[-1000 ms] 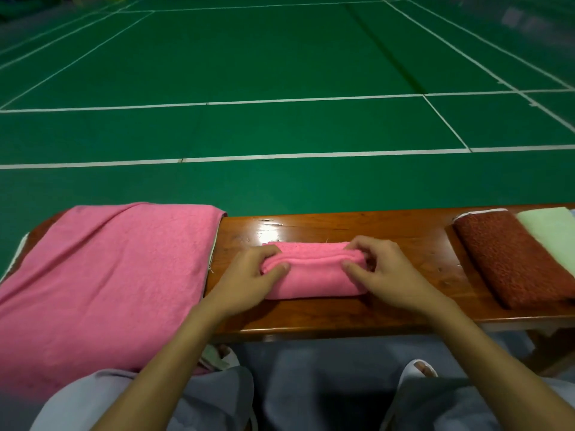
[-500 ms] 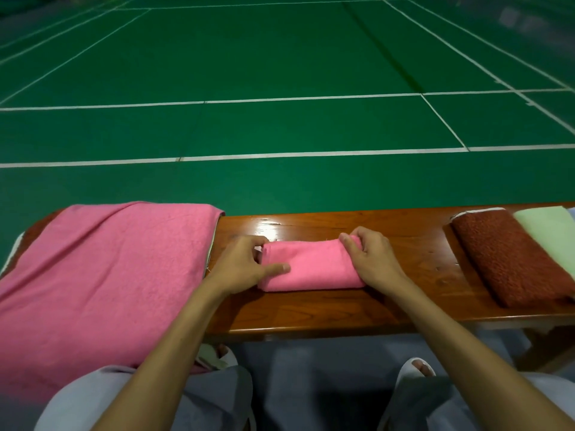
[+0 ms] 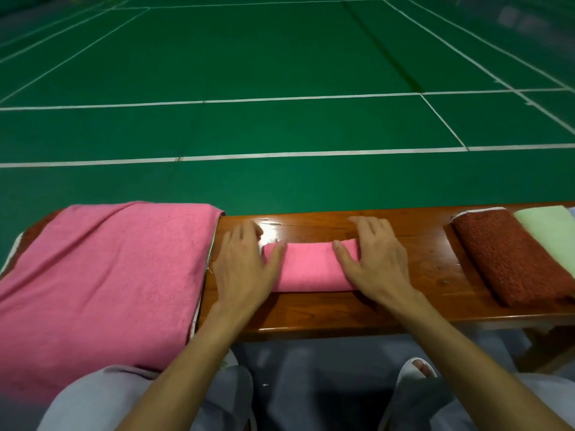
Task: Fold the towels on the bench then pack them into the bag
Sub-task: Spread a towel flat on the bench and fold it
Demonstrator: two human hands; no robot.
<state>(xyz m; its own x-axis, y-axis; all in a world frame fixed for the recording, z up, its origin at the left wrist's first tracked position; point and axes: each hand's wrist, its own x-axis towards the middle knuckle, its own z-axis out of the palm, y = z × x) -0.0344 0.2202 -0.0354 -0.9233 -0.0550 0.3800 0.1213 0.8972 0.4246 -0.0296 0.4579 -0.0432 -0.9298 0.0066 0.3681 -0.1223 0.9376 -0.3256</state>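
A small pink towel (image 3: 309,265), folded into a compact rectangle, lies in the middle of the wooden bench (image 3: 404,309). My left hand (image 3: 244,265) presses flat on its left end with straight fingers. On the towel's right end my right hand (image 3: 375,259) lies flat in the same way. A large pink towel (image 3: 102,275) is spread over the bench's left end and hangs toward my lap. At the right lie a folded dark red towel (image 3: 510,259) and a pale green towel (image 3: 550,234). No bag is in view.
Behind the bench stretches a green court floor (image 3: 280,73) with white lines. My knees in grey trousers (image 3: 102,399) and a white slipper (image 3: 417,368) show below the bench's near edge.
Both hands went from pinching the small pink towel's ends to lying flat on them with fingers stretched forward. The towel now looks flatter and sits slightly farther from me.
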